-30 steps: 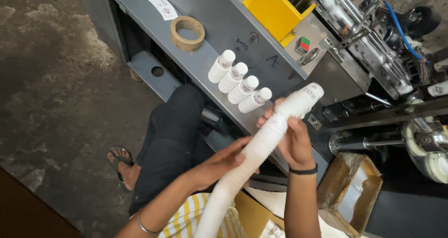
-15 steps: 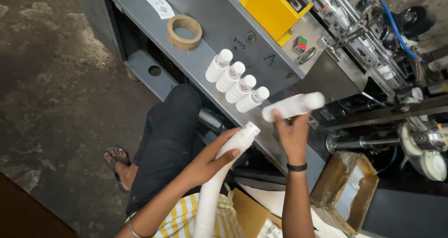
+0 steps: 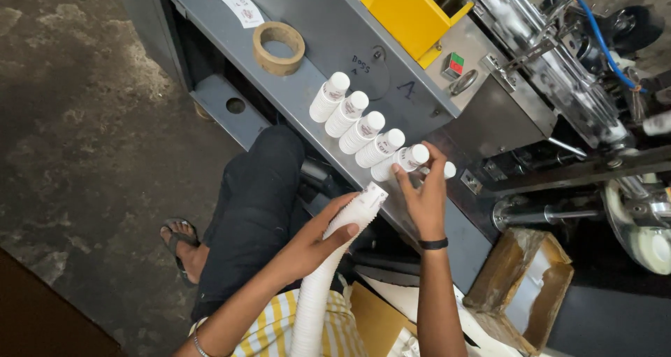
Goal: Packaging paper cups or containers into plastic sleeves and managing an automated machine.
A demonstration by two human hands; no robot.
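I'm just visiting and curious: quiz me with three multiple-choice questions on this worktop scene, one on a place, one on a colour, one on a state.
1. Where does the tape roll lie?
A. on the grey machine top
B. on the floor
C. in the cardboard box

2. What colour is the bin on the machine?
A. green
B. yellow
C. red

3. What is the left hand doing?
A. hanging free
B. resting on the knee
C. gripping the long stack of white paper cups

Answers:
1 A, the roll sits flat on the grey machine top, beyond the row of short cup stacks.
2 B, its walls are plain yellow.
3 C, the fingers wrap the stack near its top, while the right hand touches the nearest short stack.
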